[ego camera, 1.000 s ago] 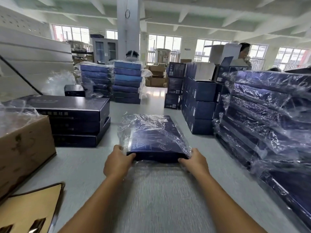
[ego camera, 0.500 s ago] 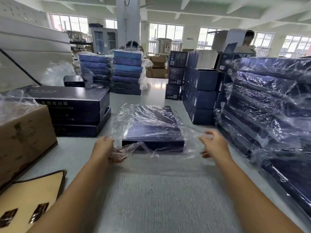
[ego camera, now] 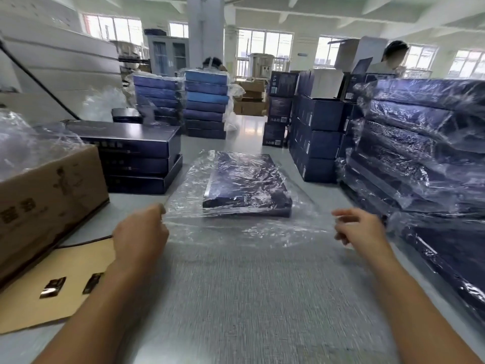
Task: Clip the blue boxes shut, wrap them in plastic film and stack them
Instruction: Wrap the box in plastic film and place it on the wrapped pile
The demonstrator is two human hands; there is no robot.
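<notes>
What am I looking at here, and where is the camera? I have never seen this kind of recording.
There is no machine: a person works with bare hands, and the one picture comes from a wide-angle camera worn on their head, looking forward and down. The two forearms are theirs. On the grey table lies a flat blue box, draped in clear plastic film. The left hand pinches the film's near edge; the right hand, blurred, seems to pinch the other side, stretching the film between them. Left stands a stack of unwrapped boxes beside a cardboard carton; right, a stack of wrapped boxes.
</notes>
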